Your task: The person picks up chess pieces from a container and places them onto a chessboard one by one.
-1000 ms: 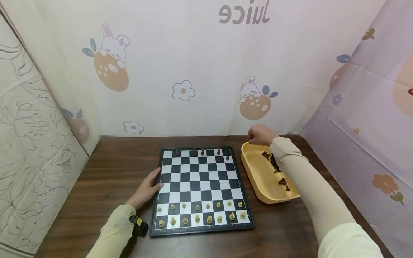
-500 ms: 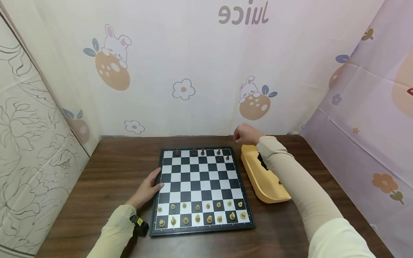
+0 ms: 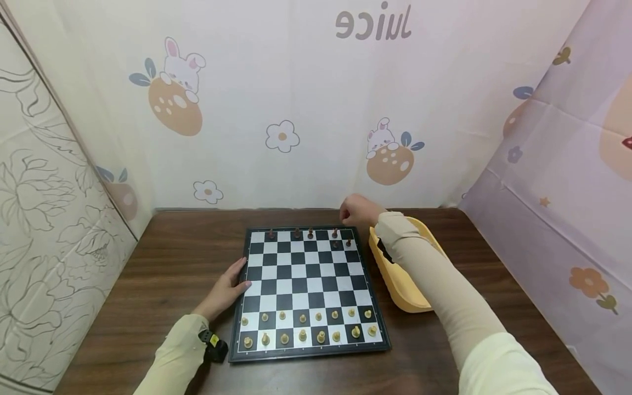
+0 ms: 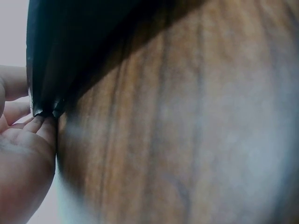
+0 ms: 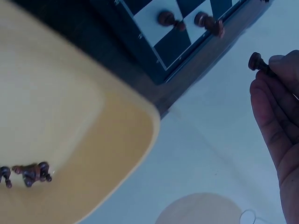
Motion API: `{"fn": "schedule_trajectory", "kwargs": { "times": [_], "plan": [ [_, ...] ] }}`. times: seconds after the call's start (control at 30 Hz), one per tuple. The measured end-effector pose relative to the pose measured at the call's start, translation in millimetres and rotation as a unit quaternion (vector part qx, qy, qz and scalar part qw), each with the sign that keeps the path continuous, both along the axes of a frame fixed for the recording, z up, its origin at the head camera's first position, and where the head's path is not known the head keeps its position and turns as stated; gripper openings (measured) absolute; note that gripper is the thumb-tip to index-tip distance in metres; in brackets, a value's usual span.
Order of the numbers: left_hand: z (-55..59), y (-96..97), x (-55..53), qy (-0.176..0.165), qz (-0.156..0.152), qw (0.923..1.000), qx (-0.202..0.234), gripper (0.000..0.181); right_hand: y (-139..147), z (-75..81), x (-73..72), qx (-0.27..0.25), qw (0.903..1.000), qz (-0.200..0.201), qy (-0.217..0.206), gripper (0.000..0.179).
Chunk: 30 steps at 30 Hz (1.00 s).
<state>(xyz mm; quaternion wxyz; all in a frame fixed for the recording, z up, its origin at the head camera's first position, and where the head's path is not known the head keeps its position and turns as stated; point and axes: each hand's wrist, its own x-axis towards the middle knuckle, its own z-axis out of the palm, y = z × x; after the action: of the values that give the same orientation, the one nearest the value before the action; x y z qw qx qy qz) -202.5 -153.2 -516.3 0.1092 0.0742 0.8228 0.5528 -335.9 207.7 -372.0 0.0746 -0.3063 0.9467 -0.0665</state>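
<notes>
My left hand (image 3: 222, 291) holds the left edge of the black-and-white chessboard (image 3: 298, 272), thumb on top; its fingertips reach the board's edge in the left wrist view. Between right thumb and fingers, a dark brown chess piece (image 5: 255, 61) is pinched, base outward, its top hidden. In the head view that right hand (image 3: 362, 210) hovers near the board's far right corner. Several dark pieces (image 3: 310, 233) stand along the far side. Cream pieces, such as a chess piece (image 3: 321, 336) in the front row, fill the two near rows.
A yellow tray (image 3: 395, 277) stands right of the board, partly covered by my right sleeve. Inside it lie several dark chess pieces (image 5: 32, 173). A patterned curtain (image 3: 237, 109) rises behind the wooden table (image 3: 182, 263).
My right hand has moved left from above the tray's far end to near the board's far right corner. The left hand keeps its place at the board's edge.
</notes>
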Motion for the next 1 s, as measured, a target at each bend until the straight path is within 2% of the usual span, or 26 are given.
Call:
{"fn": "schedule_trajectory", "kwargs": {
  "times": [0.23,0.57,1.0],
  "plan": [
    [-0.8,0.3,-0.8,0.0,0.002,1.0,0.006,0.068,-19,-6.3,2.9,0.004,0.9998,0.012,-0.018,0.006],
    [-1.4,0.4,0.6,0.002,0.001,1.0,0.007,0.068,-38,-24.7,2.9,0.013,0.9993,0.023,-0.028,0.006],
    [-1.1,-1.2,-1.4,0.005,0.001,0.9999,0.014,0.069,-50,-41.4,3.7,0.012,0.9979,0.028,-0.057,0.005]
  ]
}}
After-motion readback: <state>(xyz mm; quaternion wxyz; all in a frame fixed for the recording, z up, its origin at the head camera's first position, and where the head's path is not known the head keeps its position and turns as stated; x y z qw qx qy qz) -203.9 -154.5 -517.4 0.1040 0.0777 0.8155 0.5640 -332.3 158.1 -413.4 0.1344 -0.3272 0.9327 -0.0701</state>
